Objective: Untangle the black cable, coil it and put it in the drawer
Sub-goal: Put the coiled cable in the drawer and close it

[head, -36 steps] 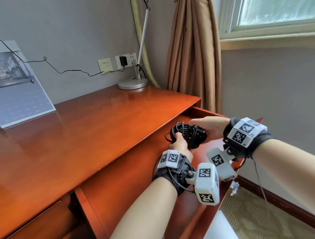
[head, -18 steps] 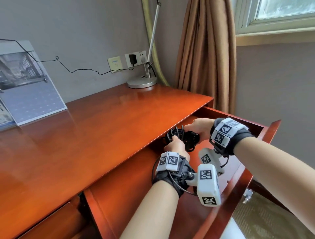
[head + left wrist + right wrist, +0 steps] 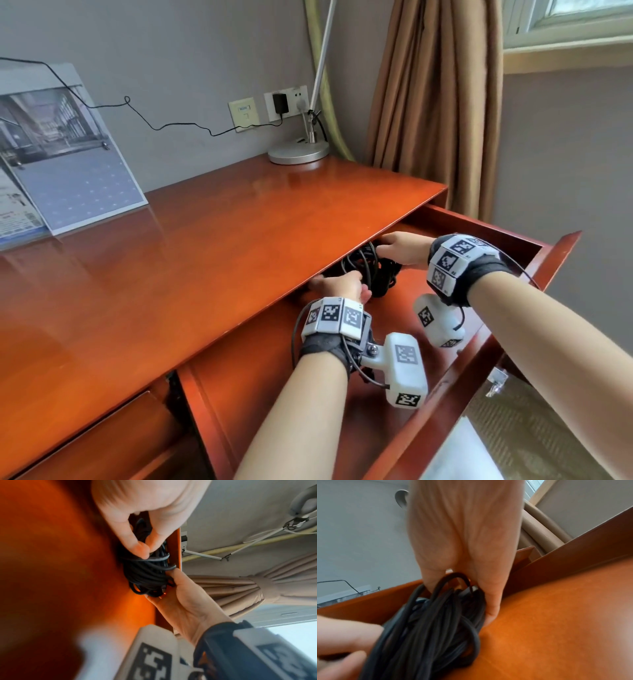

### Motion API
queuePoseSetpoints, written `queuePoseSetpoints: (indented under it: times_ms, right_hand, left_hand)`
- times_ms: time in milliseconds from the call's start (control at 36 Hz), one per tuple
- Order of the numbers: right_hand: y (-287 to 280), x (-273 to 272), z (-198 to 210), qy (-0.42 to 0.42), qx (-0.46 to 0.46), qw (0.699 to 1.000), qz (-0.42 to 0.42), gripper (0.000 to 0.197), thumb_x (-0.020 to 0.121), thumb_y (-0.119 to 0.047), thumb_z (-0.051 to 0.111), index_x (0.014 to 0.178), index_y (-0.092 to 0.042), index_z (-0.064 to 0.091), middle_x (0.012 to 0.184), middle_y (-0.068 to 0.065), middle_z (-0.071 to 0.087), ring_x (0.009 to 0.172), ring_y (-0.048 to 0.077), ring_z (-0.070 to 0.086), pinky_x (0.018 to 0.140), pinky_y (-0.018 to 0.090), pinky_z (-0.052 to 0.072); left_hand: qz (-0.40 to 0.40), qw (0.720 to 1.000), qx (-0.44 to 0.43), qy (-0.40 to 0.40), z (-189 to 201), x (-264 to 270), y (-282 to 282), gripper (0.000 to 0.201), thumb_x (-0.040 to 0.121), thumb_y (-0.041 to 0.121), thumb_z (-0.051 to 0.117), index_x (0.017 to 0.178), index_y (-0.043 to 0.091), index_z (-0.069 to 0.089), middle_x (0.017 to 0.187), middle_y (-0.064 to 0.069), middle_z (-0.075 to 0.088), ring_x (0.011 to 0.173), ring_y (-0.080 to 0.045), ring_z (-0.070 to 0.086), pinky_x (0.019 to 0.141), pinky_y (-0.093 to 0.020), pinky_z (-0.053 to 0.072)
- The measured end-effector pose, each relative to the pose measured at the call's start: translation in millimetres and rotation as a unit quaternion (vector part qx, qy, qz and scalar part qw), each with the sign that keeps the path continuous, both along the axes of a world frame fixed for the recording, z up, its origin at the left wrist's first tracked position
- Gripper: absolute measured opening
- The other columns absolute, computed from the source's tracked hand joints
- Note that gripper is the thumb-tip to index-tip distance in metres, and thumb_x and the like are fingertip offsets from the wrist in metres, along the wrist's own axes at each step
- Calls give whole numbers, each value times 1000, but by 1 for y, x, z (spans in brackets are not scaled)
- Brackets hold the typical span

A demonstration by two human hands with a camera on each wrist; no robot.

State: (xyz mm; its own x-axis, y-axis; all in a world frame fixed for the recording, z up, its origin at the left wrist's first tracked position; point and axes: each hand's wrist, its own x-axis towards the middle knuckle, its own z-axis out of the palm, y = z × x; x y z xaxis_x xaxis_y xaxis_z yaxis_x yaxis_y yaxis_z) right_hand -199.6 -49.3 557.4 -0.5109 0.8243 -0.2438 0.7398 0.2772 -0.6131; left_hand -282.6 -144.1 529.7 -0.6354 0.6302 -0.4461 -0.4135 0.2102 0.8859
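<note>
Both my hands are on the coiled black cable [image 3: 368,270] right now: my left hand [image 3: 342,286] pinches strands on the near side between thumb and fingertips, and my right hand [image 3: 404,248] has its fingers curled over the far side of the bundle. The coil is down inside the open drawer [image 3: 534,270], at the back where the desk top [image 3: 212,260] overhangs it; in the right wrist view the bottom loops look to be resting on the drawer floor, though I can't confirm full contact. Risks as I see them: the coil isn't tied (no strap or wrap visible), so once I let go the loops will probably spring open and sprawl. A few strands already bulge loose at the bottom edge, and one loop arcs up over the top by my right hand. If that loop stands higher than the drawer wall it could catch on the underside of the desk top when the drawer shuts. Second issue: my left fingertips [image 3: 139,550] are threaded against single strands, so pulling out fast could drag a loop along and undo the coil. Third: tight clearance under the overhang, easy to knock my knuckles or the wrist cameras. I'd press the bundle flat and release one hand at a time, slowly.
</note>
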Motion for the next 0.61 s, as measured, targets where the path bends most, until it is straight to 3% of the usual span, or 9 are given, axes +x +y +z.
queuePoseSetpoints:
  times_ms: [83,167,222,278,361,417,472,528,611]
  right_hand:
    - [8,-1,-6,34,-21,999,-3,32,93,-22,47,120,-9,57,112,10,64,100,24,62,94,36,49]
    - [23,-7,-25,99,-62,993,-29,35,91,-18,50,123,-5,54,119,16,63,108,30,61,100,45,46]
    - [25,-13,-32,175,-90,978,-75,31,89,-10,52,119,1,52,118,21,62,105,32,61,95,43,48]
    - [20,-20,-32,246,-117,956,-106,24,89,2,49,113,5,53,110,16,62,100,30,60,81,32,51]
    - [22,-25,-35,319,-160,929,-97,20,89,12,43,91,-1,59,98,11,62,92,23,58,71,21,48]
    - [23,-23,-35,350,-180,914,-97,25,88,14,43,85,-5,59,92,8,63,88,20,60,71,20,49]
    - [22,-17,-28,345,-203,912,-93,23,88,11,45,87,-7,60,91,4,64,87,15,60,75,20,47]
    - [22,-12,-23,298,-208,930,-52,15,84,3,52,90,-8,61,96,3,63,92,15,56,79,19,41]
    - [25,-9,-27,245,-187,951,-34,27,84,8,55,102,-12,57,103,5,60,98,18,53,85,20,43]
  left_hand:
    - [7,1000,19,-11,0,-3,2,30,86,-13,52,114,-2,45,71,-10,46,58,-14,49,41,-18,48]
    - [20,998,43,-35,-3,-7,5,31,87,-13,52,112,5,46,71,-9,46,62,-16,51,49,-20,49]
    - [27,998,53,-37,-4,-10,7,41,87,-12,51,125,2,44,74,-8,46,67,-18,53,53,-22,50]
    - [37,997,56,-41,-5,-12,10,40,89,-11,50,127,0,44,73,-8,46,64,-16,51,46,-19,49]
    - [55,994,58,-69,-5,-14,13,16,90,-11,48,99,3,50,70,-8,45,59,-14,49,46,-18,48]
    - [77,992,61,-77,-6,-13,16,26,90,-12,48,70,4,44,66,-8,45,47,-10,52,45,-18,47]
    - [105,989,71,-78,-7,-12,18,39,89,-13,49,62,12,37,63,-7,44,39,-8,51,38,-13,43]
    - [128,985,82,-86,-9,-10,21,40,88,-12,49,64,16,37,65,-8,46,50,-13,49,37,-11,43]
    - [148,980,91,-93,-10,-10,25,38,87,-14,50,64,14,38,65,-8,47,54,-15,47,36,-12,43]
